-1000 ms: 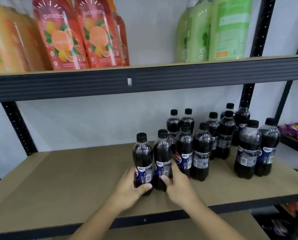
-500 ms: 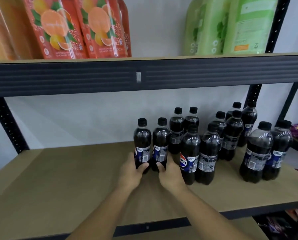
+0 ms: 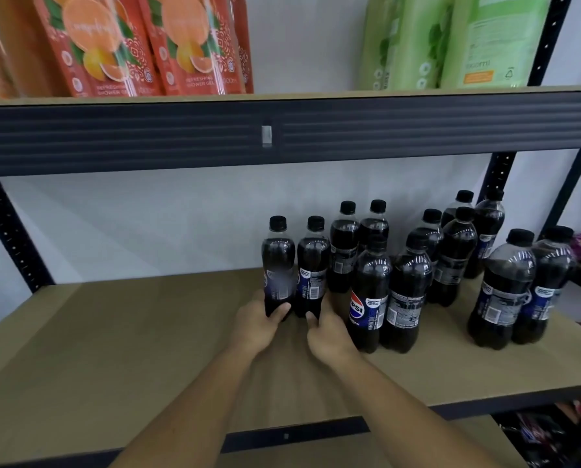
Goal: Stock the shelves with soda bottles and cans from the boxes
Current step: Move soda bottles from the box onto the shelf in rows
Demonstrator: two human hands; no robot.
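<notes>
1. My left hand (image 3: 258, 324) was wrapped low round the left bottle (image 3: 278, 265), thumb across the front. The other fingers curled behind it, out of sight.
2. My right hand (image 3: 329, 336) gripped the base of the right bottle (image 3: 313, 265) the same way, thumb showing in front.
3. Both bottles stood upright on the middle shelf (image 3: 130, 332), touching each other. They were just left of the back pair (image 3: 345, 244) and behind the Pepsi-labelled bottle (image 3: 370, 292).
4. I judged the step to be seating this pair in line with the back row.
5. Doing it well meant sliding both together with bases flat on the board, since a low grip lets tall bottles tip.
6. I would have watched the right bottle's shoulder near the back pair and let go only once both stood steady.
</notes>
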